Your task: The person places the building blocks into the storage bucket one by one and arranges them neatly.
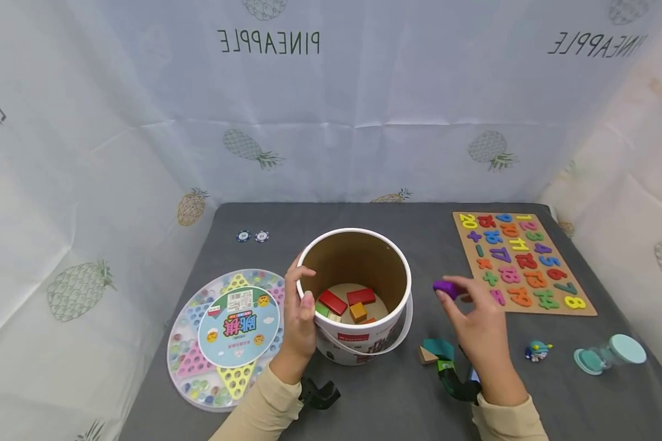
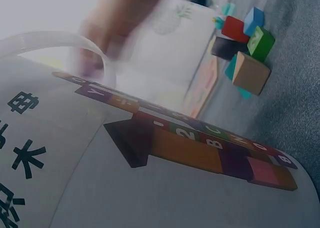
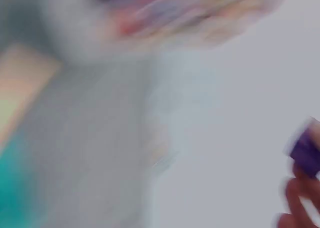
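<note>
My left hand (image 1: 296,324) grips the left rim of a white bucket (image 1: 328,348), thumb inside and fingers along the outer wall. Red blocks (image 1: 333,302), an orange block (image 1: 358,312) and a green one lie at the bucket's bottom. To the right of the bucket, my right hand (image 1: 481,324) pinches a purple block (image 1: 445,289) between thumb and fingers, raised over the table. The purple block (image 3: 306,153) is blurred in the right wrist view. Below that hand lie several loose blocks, among them a teal block (image 1: 440,348) and a plain wooden block (image 2: 251,73).
A round Chinese checkers set (image 1: 190,315) lies left of the bucket, with two poker chips (image 1: 252,236) behind it. A number puzzle board (image 1: 576,306) is at the back right. In front of it are a small toy figure (image 1: 537,351) and a sand timer (image 1: 609,354).
</note>
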Motion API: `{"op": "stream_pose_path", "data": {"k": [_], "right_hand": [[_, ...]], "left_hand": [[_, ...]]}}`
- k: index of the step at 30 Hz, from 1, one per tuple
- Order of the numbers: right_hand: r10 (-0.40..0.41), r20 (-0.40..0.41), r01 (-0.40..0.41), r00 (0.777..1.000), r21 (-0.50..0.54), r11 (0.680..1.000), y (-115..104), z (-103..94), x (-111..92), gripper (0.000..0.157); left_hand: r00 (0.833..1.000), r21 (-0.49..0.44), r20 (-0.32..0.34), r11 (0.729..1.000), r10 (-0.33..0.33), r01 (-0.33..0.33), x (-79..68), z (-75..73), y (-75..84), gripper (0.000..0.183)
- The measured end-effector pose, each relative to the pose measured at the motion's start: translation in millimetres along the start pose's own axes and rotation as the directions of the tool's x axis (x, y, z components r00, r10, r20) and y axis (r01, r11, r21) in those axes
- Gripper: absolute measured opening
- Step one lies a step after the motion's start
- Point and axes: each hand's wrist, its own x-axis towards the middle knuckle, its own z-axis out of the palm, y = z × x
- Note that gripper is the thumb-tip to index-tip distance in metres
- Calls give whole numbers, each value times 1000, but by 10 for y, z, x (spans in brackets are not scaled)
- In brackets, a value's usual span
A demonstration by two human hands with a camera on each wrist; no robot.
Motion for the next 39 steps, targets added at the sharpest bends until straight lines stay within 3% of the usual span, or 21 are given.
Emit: {"op": "stream_pose_path", "data": {"k": [2,3,5,7,11,15,18,20,22,24,26,27,28,30,33,36,39], "right_hand": [[-103,-151,120,983,110,987,-253,-90,98,40],[-161,-190,191,968,147,971,-378,-113,149,40],[-270,-186,302,945,172,938,-591,-105,231,36],[-326,-106,341,939,191,920,-754,-28,296,33],[-298,69,280,952,192,941,-882,130,364,27],[-241,25,234,970,167,958,-781,116,334,25],[-109,43,103,993,121,987,-559,28,213,22],[2,173,-11,985,53,999,-358,-34,112,22],[82,360,-56,929,-82,995,-144,-77,4,26],[124,528,-19,840,-201,979,43,-79,-101,35],[126,630,56,766,-262,963,198,-36,-203,44],[121,659,84,742,-271,959,260,-1,-250,46],[120,671,95,731,-274,957,309,39,-294,46],[112,662,99,741,-273,957,379,117,-366,43],[94,612,92,785,-265,960,425,184,-414,34],[85,512,62,855,-264,963,381,160,-373,30],[73,324,-6,943,-204,979,217,58,-251,37]], "left_hand": [[1000,-5,3,1000,7,-7,7,6,0,46],[1000,-4,2,1000,10,-10,11,7,-1,46],[1000,-2,0,1000,16,-16,10,6,-4,47],[1000,3,-3,1000,12,-12,0,4,-7,47],[1000,-4,4,1000,-14,14,-24,14,-8,44],[999,-22,23,999,-35,35,-44,37,-4,40],[999,-13,25,999,-39,39,-51,35,0,40],[999,5,21,999,-36,36,-44,27,2,40],[999,19,14,999,-30,30,-38,13,3,41],[1000,19,8,1000,-24,24,-26,-4,6,41],[1000,11,2,999,-30,30,-18,-14,5,42],[1000,9,-3,1000,-30,30,-18,-20,5,42],[999,4,-5,999,-34,34,-18,-24,8,42],[999,0,-9,999,-42,42,-21,-27,14,41],[999,0,-11,999,-39,39,-26,-22,17,42],[999,1,-5,999,-38,38,-25,-11,15,44],[999,7,5,999,-37,37,-23,2,14,46]]}}
